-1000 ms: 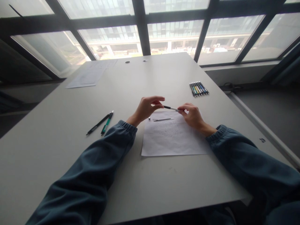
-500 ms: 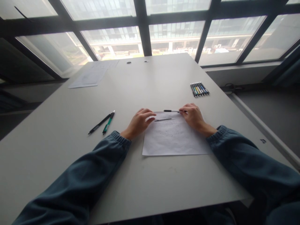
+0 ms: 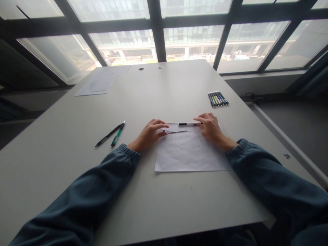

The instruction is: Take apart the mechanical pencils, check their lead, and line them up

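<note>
A white sheet of paper (image 3: 191, 153) lies in front of me. On its upper part rests a white pen barrel with a black grip (image 3: 186, 124). Below the barrel lies a thin dark pen refill (image 3: 178, 132). My left hand (image 3: 151, 134) is at the sheet's upper left corner, thumb and fingers apart. A small dark-tipped piece (image 3: 164, 130) sits in the gap between them, too small to name. My right hand (image 3: 210, 128) hovers at the barrel's right end with its fingers spread; they partly hide that end.
Left of the sheet lie a black pen (image 3: 109, 135) and a green pen (image 3: 118, 136), touching near their tips. A row of several pens (image 3: 218, 99) is at the right. More papers (image 3: 96, 83) lie at the table's far left, below the windows.
My right fingers have let go of the pen barrel, which now lies slightly lower on the paper. My left thumb and index finger have parted a little more.
</note>
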A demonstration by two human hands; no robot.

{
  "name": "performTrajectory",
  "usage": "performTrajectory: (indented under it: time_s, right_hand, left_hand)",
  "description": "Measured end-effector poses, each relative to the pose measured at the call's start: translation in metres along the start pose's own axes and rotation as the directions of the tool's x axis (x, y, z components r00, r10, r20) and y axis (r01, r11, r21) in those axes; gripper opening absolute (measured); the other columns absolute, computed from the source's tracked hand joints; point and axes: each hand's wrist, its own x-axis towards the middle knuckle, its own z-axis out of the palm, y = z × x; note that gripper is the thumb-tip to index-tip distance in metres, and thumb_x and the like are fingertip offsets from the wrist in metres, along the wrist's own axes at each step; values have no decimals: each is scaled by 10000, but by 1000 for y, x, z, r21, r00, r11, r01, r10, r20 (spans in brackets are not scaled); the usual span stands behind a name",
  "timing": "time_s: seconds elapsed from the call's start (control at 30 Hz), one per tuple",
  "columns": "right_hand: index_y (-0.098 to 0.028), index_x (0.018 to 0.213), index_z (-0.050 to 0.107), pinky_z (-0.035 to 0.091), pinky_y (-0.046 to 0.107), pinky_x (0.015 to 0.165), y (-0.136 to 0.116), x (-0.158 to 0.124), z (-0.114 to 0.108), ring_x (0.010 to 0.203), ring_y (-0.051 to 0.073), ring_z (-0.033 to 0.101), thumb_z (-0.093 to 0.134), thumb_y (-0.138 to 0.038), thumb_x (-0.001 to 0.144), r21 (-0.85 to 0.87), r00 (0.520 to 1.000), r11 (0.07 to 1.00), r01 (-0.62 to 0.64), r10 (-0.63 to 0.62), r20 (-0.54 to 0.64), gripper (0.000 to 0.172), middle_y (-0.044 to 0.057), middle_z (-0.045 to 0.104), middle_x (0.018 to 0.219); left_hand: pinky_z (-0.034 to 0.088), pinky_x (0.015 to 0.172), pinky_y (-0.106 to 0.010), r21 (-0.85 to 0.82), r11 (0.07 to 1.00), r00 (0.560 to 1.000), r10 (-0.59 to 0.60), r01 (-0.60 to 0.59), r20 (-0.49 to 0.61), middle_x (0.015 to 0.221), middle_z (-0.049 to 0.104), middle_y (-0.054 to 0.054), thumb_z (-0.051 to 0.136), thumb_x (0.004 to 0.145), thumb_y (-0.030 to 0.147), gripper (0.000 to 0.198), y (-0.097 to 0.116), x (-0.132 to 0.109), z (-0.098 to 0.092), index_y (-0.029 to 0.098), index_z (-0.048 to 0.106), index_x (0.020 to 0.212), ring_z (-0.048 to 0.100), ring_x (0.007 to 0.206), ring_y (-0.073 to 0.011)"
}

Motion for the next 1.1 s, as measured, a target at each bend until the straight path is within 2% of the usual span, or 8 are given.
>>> performTrajectory:
  time_s: [0.1, 0.2, 0.33, 0.47, 0.6, 0.77, 1.0, 1.1]
  right_hand:
    - [-265, 1081, 766, 385, 489, 942, -6, 0, -2, 1094, 312, 512, 608, -200, 928, 48, 999, 998, 45, -45, -11, 230, 101, 680, 1084]
    - [-278, 1023, 775, 387, 456, 929, -14, 0, -4, 1058, 287, 521, 646, -236, 931, 65, 989, 988, 143, -146, 39, 164, 84, 679, 1050]
    - [-275, 1039, 768, 367, 450, 934, -18, 0, -5, 1080, 279, 518, 666, -231, 929, 60, 943, 954, 293, -299, 146, 157, 85, 677, 1106]
    - [-235, 911, 761, 350, 441, 929, -18, 0, -6, 1048, 260, 523, 644, -214, 944, 70, 914, 929, 363, -370, 165, 123, 82, 689, 1063]
    - [-215, 822, 722, 352, 422, 908, -19, 1, -4, 991, 245, 531, 651, -193, 936, 71, 915, 927, 369, -376, 146, 136, 67, 698, 988]
    - [-204, 834, 679, 365, 406, 883, -19, 1, -2, 963, 245, 533, 607, -148, 947, 44, 921, 931, 362, -365, 135, 145, 71, 698, 958]
    - [-201, 860, 611, 433, 367, 790, -16, 2, -4, 842, 237, 551, 532, -171, 983, 118, 973, 966, 230, -226, -48, 150, 76, 649, 843]
    - [-203, 855, 604, 445, 364, 768, -17, 2, -4, 822, 236, 553, 525, -175, 985, 132, 974, 966, 224, -217, -62, 156, 75, 639, 828]
  left_hand:
    - [504, 982, -397, -8, 1000, 1000, 0, 0, 24, 1104, 713, -78, 671, 915, 398, 237, -7, 0, -4, 258, 749, 1090, 614, 1057, -239]
    - [503, 971, -393, 2, 1000, 1000, 5, -5, 6, 1083, 719, -77, 669, 919, 389, 219, -10, 0, -7, 258, 761, 1069, 618, 1037, -236]
    - [510, 934, -383, -1, 998, 998, 59, -59, 30, 1067, 719, -76, 671, 923, 363, 196, -13, 1, -6, 255, 771, 1053, 620, 1015, -229]
    - [517, 916, -392, 13, 997, 997, 76, -76, 3, 1042, 724, -77, 688, 914, 380, 201, -14, 3, -3, 244, 777, 1031, 626, 975, -226]
    - [525, 892, -396, 54, 996, 997, 74, -71, -38, 1022, 729, -75, 715, 896, 361, 161, -5, 6, 2, 245, 787, 982, 621, 967, -230]
    - [524, 855, -370, 82, 991, 994, 109, -108, -11, 993, 733, -56, 704, 908, 294, 99, 7, 9, 9, 254, 790, 937, 616, 943, -212]
    - [517, 874, -373, 95, 987, 991, 132, -130, -18, 989, 740, -64, 657, 937, 266, 132, 8, 10, 14, 218, 757, 865, 621, 958, -213]
    - [514, 893, -385, 104, 988, 989, 127, -118, -80, 1000, 747, -66, 635, 954, 275, 135, 11, 11, 14, 209, 737, 895, 626, 966, -214]
